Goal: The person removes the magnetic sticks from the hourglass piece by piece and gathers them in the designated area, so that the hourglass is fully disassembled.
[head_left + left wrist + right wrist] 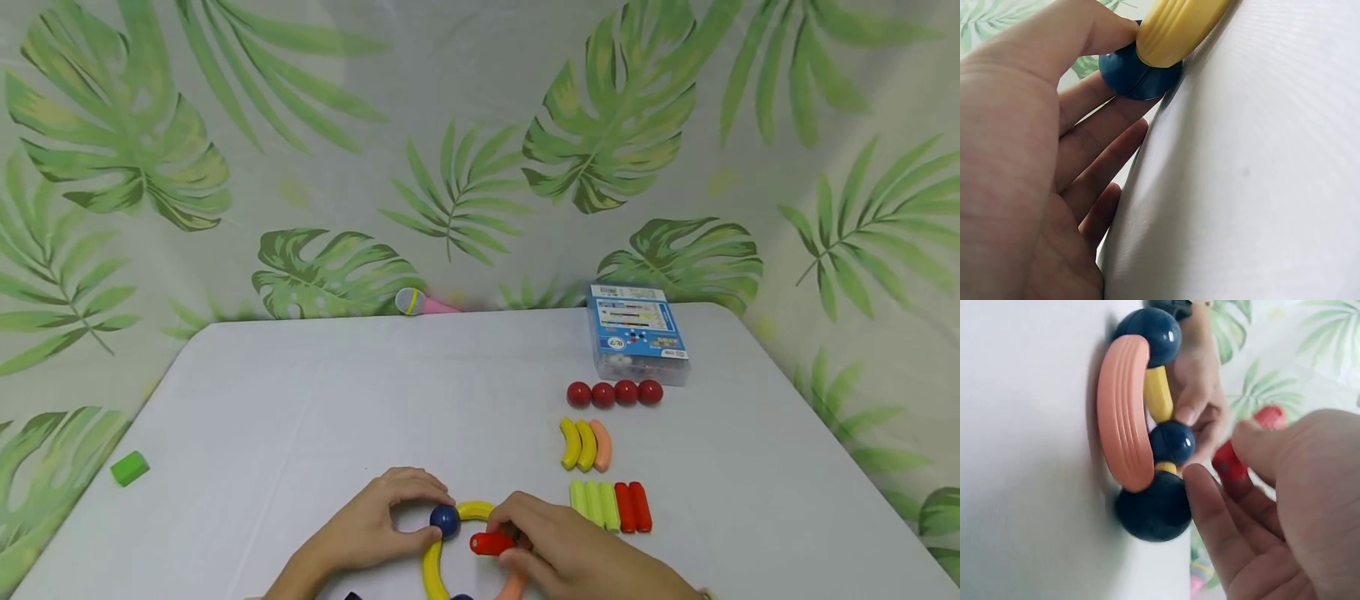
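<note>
A ring of curved yellow and salmon sticks joined by dark blue balls lies at the table's front edge. My left hand [378,523] pinches one blue ball [445,521] of it between thumb and fingers; a curved yellow stick [1179,31] runs from that ball in the left wrist view. My right hand [566,546] grips a short red stick [489,544] above the ring's right side. In the right wrist view, its fingertip is at a nearer blue ball [1155,506], beside the curved salmon stick [1125,415]. The ring's near side is partly cut off in the head view.
Right of the ring lie light green sticks [594,504], red sticks [633,507] and loose curved sticks [578,444]. Behind them stand several red balls [603,395] and a blue-labelled box [637,325]. A green block [130,468] lies far left, a toy microphone [423,302] at the back edge.
</note>
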{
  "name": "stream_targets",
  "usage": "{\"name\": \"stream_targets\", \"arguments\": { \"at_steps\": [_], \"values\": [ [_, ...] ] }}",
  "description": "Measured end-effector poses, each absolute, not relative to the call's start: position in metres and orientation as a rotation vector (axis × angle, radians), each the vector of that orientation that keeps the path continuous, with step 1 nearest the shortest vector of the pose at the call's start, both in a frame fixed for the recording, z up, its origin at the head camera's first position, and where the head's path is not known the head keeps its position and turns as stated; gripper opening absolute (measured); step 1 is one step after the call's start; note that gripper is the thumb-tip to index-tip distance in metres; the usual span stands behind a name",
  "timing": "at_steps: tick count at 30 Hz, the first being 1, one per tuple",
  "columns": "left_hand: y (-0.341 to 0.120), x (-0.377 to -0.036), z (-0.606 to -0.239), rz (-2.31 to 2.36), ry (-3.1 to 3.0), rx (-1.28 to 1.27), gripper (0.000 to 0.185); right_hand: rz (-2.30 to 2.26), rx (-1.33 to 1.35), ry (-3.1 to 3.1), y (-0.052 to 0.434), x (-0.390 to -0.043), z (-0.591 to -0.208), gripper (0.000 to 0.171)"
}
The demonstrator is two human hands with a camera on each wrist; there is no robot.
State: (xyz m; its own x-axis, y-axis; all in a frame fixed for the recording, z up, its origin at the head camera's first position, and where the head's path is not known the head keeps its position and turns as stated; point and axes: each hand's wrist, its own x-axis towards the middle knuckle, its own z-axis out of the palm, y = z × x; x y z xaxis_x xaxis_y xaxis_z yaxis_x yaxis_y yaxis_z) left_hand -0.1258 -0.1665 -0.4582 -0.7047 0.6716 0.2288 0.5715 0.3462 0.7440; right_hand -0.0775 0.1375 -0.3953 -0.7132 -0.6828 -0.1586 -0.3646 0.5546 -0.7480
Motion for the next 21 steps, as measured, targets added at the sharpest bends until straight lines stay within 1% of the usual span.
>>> {"name": "stream_targets", "arguments": {
  "at_steps": [2,4,6,10,13,17,21],
  "values": [
    [-0.165,-0.127,-0.459,1.304,2.475,1.155,0.025,-1.027,-0.858,2.356,0.144,-0.077,-0.395,0.027],
    [-0.164,-0.128,-0.459,1.305,2.479,1.156,0.025,-1.067,-0.808,2.380,0.152,-0.077,-0.395,0.027],
    [-0.164,-0.127,-0.460,1.294,2.489,1.149,0.025,-1.117,-0.710,2.418,0.163,-0.075,-0.396,0.027],
    [-0.163,-0.125,-0.461,1.301,2.501,1.036,0.030,-1.223,-0.508,2.547,0.190,-0.073,-0.401,0.037],
    [-0.161,-0.124,-0.461,1.331,2.505,0.939,0.034,-1.235,-0.532,2.712,0.213,-0.077,-0.404,0.043],
    [-0.159,-0.125,-0.462,1.345,2.586,0.936,0.038,-1.191,-0.558,2.842,0.245,-0.086,-0.402,0.041],
    [-0.159,-0.129,-0.464,1.350,2.745,0.931,0.040,-1.084,-0.458,2.866,0.272,-0.094,-0.400,0.042]
  ]
}}
